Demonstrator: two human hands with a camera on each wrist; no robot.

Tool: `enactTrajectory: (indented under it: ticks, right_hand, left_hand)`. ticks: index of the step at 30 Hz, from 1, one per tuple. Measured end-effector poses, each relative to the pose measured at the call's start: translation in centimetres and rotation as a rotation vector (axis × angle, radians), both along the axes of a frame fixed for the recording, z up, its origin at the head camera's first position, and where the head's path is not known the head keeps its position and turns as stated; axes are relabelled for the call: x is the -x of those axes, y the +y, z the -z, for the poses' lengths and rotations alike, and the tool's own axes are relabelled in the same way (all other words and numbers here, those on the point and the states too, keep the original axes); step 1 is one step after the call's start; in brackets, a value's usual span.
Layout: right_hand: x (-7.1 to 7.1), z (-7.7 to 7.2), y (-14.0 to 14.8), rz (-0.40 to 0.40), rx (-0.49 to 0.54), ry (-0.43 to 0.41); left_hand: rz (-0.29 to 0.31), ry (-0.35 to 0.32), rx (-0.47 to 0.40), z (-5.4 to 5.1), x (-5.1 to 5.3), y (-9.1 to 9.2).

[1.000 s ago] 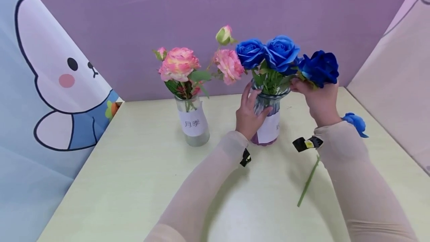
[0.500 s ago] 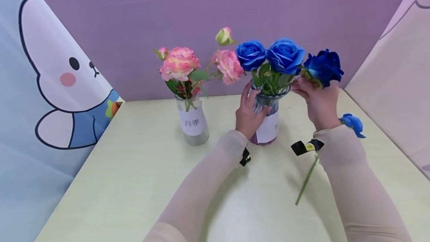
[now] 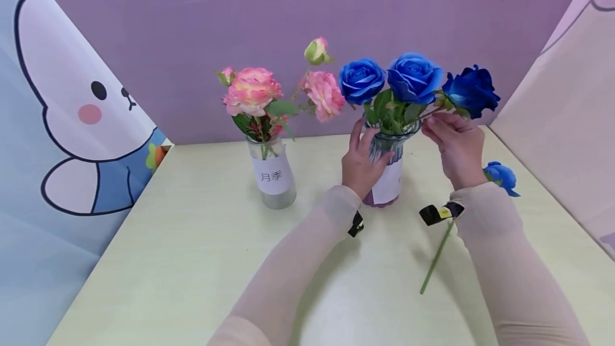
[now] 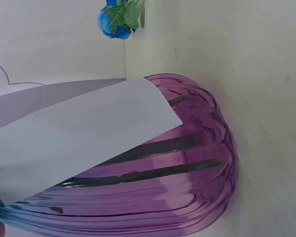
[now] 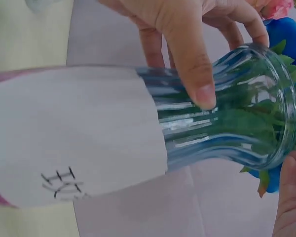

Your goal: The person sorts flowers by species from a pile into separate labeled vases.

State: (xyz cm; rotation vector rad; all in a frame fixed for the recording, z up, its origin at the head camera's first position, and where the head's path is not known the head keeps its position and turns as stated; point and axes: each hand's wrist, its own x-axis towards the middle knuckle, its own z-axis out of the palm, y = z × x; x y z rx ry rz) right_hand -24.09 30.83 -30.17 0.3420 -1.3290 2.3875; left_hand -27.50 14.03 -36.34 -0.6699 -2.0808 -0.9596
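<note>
My left hand (image 3: 361,167) grips the neck of a glass vase (image 3: 390,146), blue-tinted above and purple at the base, with a white paper label (image 5: 74,133). Two bright blue roses (image 3: 415,78) stand in it with green leaves. At the right of its rim, my right hand (image 3: 457,148) pinches the stem of a dark blue rose (image 3: 472,91), whose bloom leans out to the right. Whether this stem's lower end is inside the vase I cannot tell. Dark stems (image 4: 172,170) show through the purple glass in the left wrist view.
Left of the vase stands a clear glass vase (image 3: 278,200) with a labelled paper band and pink roses (image 3: 253,91). Another blue rose (image 3: 502,176) lies on the table at right, partly behind the right wrist, its green stem (image 3: 436,260) pointing toward the front. A purple backdrop (image 3: 240,9) rises behind.
The dark blue rose has shifted a little to the right, and more of its stem shows by the rim. The bright blue blooms have spread slightly rightward. My left hand keeps its hold.
</note>
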Motion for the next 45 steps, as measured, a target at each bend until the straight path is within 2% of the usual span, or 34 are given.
enactTrajectory:
  ticks: [4,7,10,12,14,16,17,20,22,26,29,35,39,41,45]
  right_hand:
    - [0.0,0.0,0.6,0.021,-0.094,-0.032]
    - [0.0,0.2,1.8,0.028,-0.216,-0.109]
    - [0.2,0.5,4.2,0.013,-0.488,-0.261]
    - [0.3,0.8,6.1,-0.028,-0.748,-0.380]
    - [0.5,1.3,8.1,-0.102,-0.994,-0.475]
    - [0.5,2.0,9.9,-0.184,-1.148,-0.558]
    - [0.4,2.5,10.7,-0.220,-1.183,-0.602]
    - [0.3,3.9,12.8,-0.290,-1.146,-0.745]
    - [0.2,4.9,13.9,-0.318,-1.058,-0.833]
    - [0.1,6.8,15.7,-0.383,-0.900,-0.944]
    - [0.0,8.0,16.6,-0.440,-0.828,-0.989]
    - [-0.5,10.0,17.4,-0.551,-0.780,-0.982]
    - [-0.9,10.7,17.0,-0.635,-0.774,-0.949]
    - [-1.3,10.8,16.3,-0.627,-0.794,-0.929]
    - [-1.8,10.8,14.0,-0.477,-0.892,-0.918]
  left_hand:
    - [-0.005,-0.007,0.002,-0.1,0.0,0.0]
    - [-0.001,-0.044,0.005,-0.2,-0.1,0.0]
    - [0.002,-0.065,0.008,-0.2,-0.1,0.1]
    - [-0.005,-0.066,0.014,-0.2,-0.2,0.1]
    - [-0.011,-0.050,0.020,-0.2,-0.1,0.0]
    - [-0.015,-0.038,0.027,-0.3,-0.1,-0.1]
    - [-0.012,-0.030,0.027,-0.3,0.0,-0.1]
    - [0.000,-0.024,0.029,-0.4,0.0,-0.3]
    - [0.011,-0.034,0.031,-0.5,0.0,-0.3]
    - [0.015,-0.075,0.040,-0.6,-0.2,-0.3]
    - [0.004,-0.070,0.048,-0.6,-0.1,-0.3]
    - [0.003,0.027,0.040,-0.6,0.1,-0.3]
    - [-0.001,0.040,0.041,-0.5,0.2,-0.3]
    - [-0.003,0.033,0.043,-0.4,0.2,-0.3]
    - [0.006,0.019,0.042,-0.2,0.2,-0.3]
